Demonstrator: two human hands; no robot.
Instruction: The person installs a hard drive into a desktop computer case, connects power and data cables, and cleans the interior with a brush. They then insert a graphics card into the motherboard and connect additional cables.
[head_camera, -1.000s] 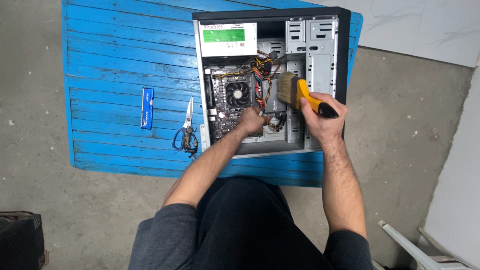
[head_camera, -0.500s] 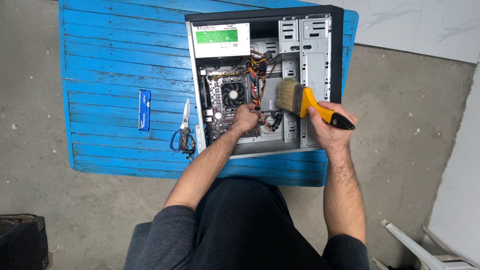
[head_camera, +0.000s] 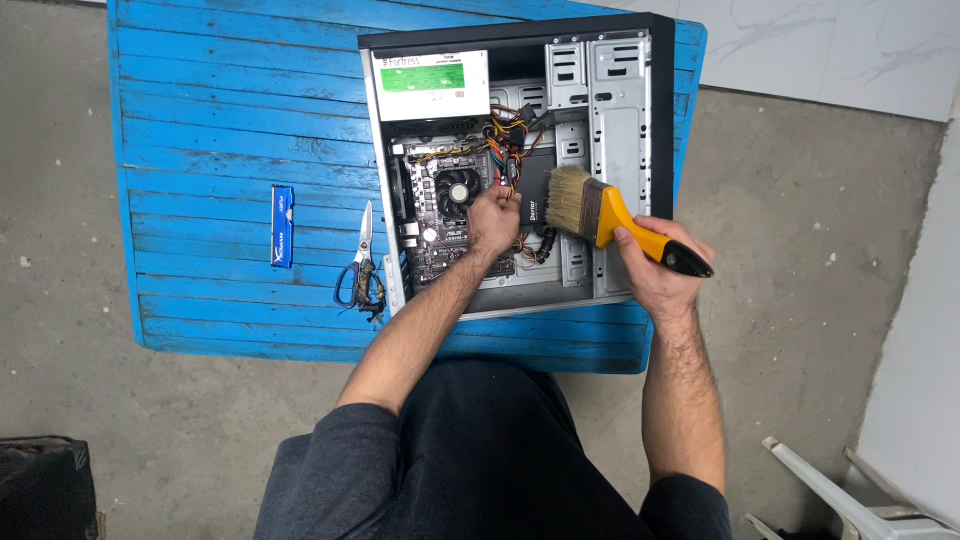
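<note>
The right hand (head_camera: 655, 270) is wrapped around the yellow-and-black handle of a wide paintbrush (head_camera: 600, 215), its pale bristles hovering over the drive bays of an open computer case (head_camera: 620, 120) lying on a blue slatted worktop (head_camera: 220, 120). The brush looks light, its bristles soft and yielding — best gripped at the handle, as it is. The left hand (head_camera: 493, 222) reaches inside, fingers curled at the cables beside the CPU fan (head_camera: 458, 192); whether it pinches one cannot be told. The board looks fragile. Scissors (head_camera: 360, 265) and a blue memory stick (head_camera: 283, 226) lie apart on the slats.

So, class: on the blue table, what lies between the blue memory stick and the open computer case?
In the head view, a pair of scissors lies between the blue memory stick and the open computer case, close beside the case's left wall.
</note>
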